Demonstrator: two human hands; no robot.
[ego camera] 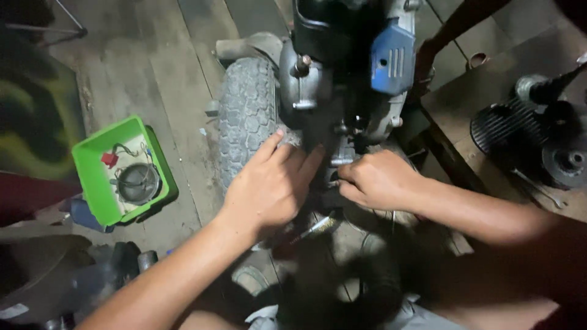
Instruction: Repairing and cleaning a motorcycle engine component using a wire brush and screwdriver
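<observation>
Resting flat-fingered on the tyre [246,116], left hand [269,186]; right hand [378,181] pinched together at the engine [333,91].

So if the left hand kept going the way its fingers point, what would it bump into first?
The left hand points up and a little right. Its fingertips already seem to touch the grey engine casing beside the tyre, so it would probably press into that metal first. Depth is hard to judge.

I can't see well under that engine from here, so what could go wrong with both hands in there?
Light is poor, so the right hand, pinched on something small under the engine, could drop a part onto the dark plank floor. The left hand, pressed by the tyre, could get nipped if the wheel turns. The green tray sits out of easy reach.
</observation>
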